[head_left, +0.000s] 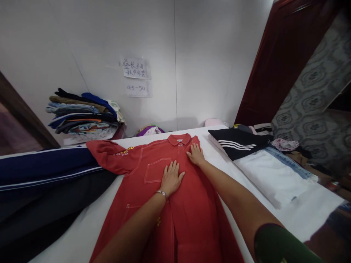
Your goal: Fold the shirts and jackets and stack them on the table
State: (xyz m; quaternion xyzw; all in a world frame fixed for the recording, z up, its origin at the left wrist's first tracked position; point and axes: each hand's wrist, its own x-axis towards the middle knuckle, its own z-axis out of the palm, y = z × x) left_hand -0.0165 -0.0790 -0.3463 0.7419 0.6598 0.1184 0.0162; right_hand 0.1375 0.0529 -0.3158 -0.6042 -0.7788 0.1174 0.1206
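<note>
A red button-front shirt jacket (134, 197) with white stitching lies face up on a white-covered table (82, 223), its collar toward the wall. Its sleeve on the left reaches outward with yellow and white lettering, while the right side is folded in over the front. My left hand (172, 178), with a metal bracelet at the wrist, rests flat on the chest beside the stitched pocket, fingers spread. Near the right shoulder, just below the collar, my right hand (195, 155) presses on the folded edge with its fingers stretched out.
Dark blue and black garments (49, 182) lie along the left. Behind them rises a stack of folded clothes (85, 113). To the right are a black striped garment (238, 141) and a folded white garment (263, 175). Handwritten paper signs (137, 69) hang on the wall.
</note>
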